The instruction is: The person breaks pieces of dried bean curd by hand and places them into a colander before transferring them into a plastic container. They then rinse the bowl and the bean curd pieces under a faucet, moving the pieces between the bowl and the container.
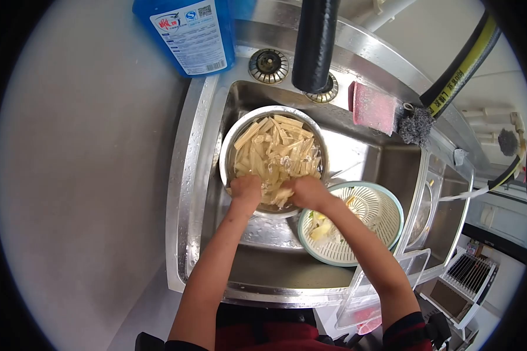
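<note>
A stainless-steel sink (357,155), wet along its rim, holds everything at hand. The largest vessel in it is a round steel bowl (231,140), which stands in the left part of the basin and is filled with pale strips (278,149) lying in water. Both hands are at the bowl's near edge. The left hand (246,190) has its fingers bent down among the strips, and whether it holds any cannot be told. The right hand (307,192) has its fingers curled round a small clump of them. Just to the right of the bowl, touching it, a pale green slotted colander (380,207) lies under the right forearm, with a few yellowish pieces in it. A blue bottle (187,32) stands on the worktop (82,152) behind the sink; its white label carries a code square, a red character and lines of print too small to read. On the back ledge, a pink sponge (373,108) sits beside a grey steel scourer (416,126).
</note>
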Demonstrator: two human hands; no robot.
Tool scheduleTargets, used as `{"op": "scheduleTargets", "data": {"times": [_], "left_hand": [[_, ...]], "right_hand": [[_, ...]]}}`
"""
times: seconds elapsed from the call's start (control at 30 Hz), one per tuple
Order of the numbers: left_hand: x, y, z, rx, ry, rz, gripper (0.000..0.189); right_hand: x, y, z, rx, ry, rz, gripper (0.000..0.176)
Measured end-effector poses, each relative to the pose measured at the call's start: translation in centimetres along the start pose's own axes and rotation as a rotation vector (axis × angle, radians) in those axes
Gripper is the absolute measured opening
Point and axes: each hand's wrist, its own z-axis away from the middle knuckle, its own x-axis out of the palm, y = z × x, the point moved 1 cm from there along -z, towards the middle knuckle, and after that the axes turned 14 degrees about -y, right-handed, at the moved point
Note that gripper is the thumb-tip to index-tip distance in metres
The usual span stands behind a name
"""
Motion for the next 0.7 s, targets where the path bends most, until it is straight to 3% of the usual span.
{"op": "scheduleTargets", "data": {"times": [0.07, 0.17, 0.23, 0.3, 0.37, 0.4, 0.43, 0.5, 0.53, 0.6, 0.7], "left_hand": [[-0.6, 0.2, 0.3, 0.011, 0.041, 0.012, 0.017], [-2.1, 0.3, 2.1, -0.038, 0.016, 0.142, 0.021], [-2.5, -0.4, 2.7, 0.05, 0.281, 0.279, 0.02], [-2.4, -1.6, 2.5, 0.091, 0.305, 0.324, 0.022], [-3.2, -2.1, 3.0, 0.131, 0.172, 0.646, 0.027], [-3.4, -2.2, 3.3, 0.165, 0.075, 0.864, 0.025], [-3.3, -2.1, 3.6, 0.167, 0.079, 0.866, 0.025], [-2.8, -1.6, 4.2, 0.412, -0.015, 1.619, 0.025], [-3.0, -0.8, 4.8, 0.415, -0.01, 1.617, 0.025], [-3.3, 1.2, 5.9, 0.649, -0.029, 2.122, 0.029], [-2.4, 2.3, 5.6, 0.63, -0.015, 2.321, 0.033]], "right_hand": [[1.8, -0.1, -0.4, -0.004, -0.189, 0.426, 0.018], [4.6, 1.7, -1.8, -0.025, -0.057, 0.669, 0.018], [3.7, 1.0, -1.6, -0.013, -0.005, 0.635, 0.019], [2.3, 0.1, -1.1, 0.002, 0.042, 0.609, 0.02], [0.1, -1.1, -0.1, -0.082, 0.306, 0.04, 0.021], [-0.8, -1.3, 0.0, -0.053, 0.271, -0.174, 0.02], [-1.3, -1.4, 0.1, -0.054, 0.272, -0.17, 0.02], [-1.6, -1.4, 0.1, -0.106, 0.081, -1.327, 0.017], [-1.7, -1.8, 0.1, -0.136, 0.094, -1.468, 0.015], [-2.2, -2.8, 0.9, -0.166, 0.085, -1.559, 0.014], [-2.9, -4.4, 1.5, -0.118, 0.145, -1.605, 0.016]]}}
